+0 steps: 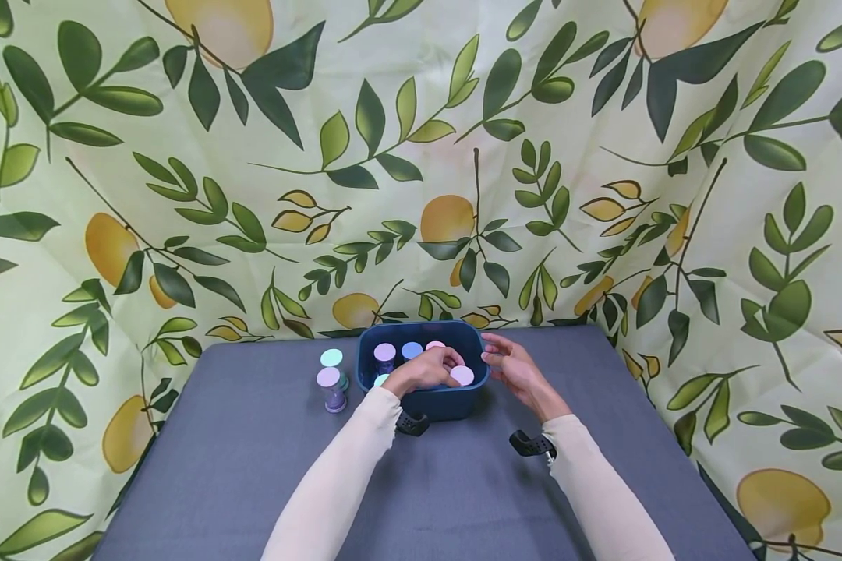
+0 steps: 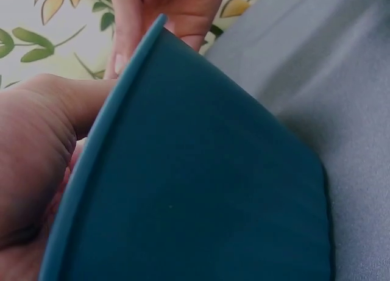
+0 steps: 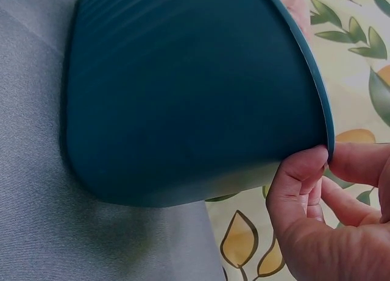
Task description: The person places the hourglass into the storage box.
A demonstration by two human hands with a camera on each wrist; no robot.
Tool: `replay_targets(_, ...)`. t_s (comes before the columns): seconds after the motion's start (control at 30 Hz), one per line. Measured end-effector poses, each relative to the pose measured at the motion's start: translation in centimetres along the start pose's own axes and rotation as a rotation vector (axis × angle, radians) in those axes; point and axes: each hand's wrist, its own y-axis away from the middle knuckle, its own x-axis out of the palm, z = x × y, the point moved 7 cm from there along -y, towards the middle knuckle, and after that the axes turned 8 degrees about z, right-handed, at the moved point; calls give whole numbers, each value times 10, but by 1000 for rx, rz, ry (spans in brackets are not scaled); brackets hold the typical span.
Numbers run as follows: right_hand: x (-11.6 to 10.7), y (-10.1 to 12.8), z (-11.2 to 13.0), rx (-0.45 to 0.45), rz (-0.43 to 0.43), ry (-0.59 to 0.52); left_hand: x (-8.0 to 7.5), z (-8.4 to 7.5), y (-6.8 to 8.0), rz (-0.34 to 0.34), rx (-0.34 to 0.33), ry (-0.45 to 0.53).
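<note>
A dark blue bin (image 1: 435, 403) stands on the table, holding several sand timers with round coloured caps, among them a blue-capped one (image 1: 412, 351) and a pink-capped one (image 1: 384, 353). My left hand (image 1: 431, 368) reaches over the near rim into the bin and grips a pale pink-capped sand timer (image 1: 461, 375) at its right end; the fingertips are partly hidden. At the bin's right end, my right hand (image 1: 522, 375) pinches the rim between thumb and finger, as the right wrist view shows. In the left wrist view the bin wall (image 2: 201, 171) hides the left fingers.
Left of the bin, two more sand timers stand upright on the grey table (image 1: 252, 452): one lilac-capped (image 1: 330, 379), and behind it one mint-capped (image 1: 332, 358). A leaf-and-lemon patterned cloth (image 1: 393, 257) hangs behind the table and along its sides.
</note>
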Motion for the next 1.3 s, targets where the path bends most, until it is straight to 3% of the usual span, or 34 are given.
replay_targets(0.37,-1,0,0,-5,0,-6,6,4,-3,33,-52,-84)
replay_targets(0.77,0,0,0,-10,9,-1,4,6,-2,24,-57,-83)
replay_targets(1.1,0,0,-3,0,-6,8,0,1,6,19,-13,-109)
replay_targets(1.3,-1,0,-3,6,-6,6,-8,-2,17,15,33,-32)
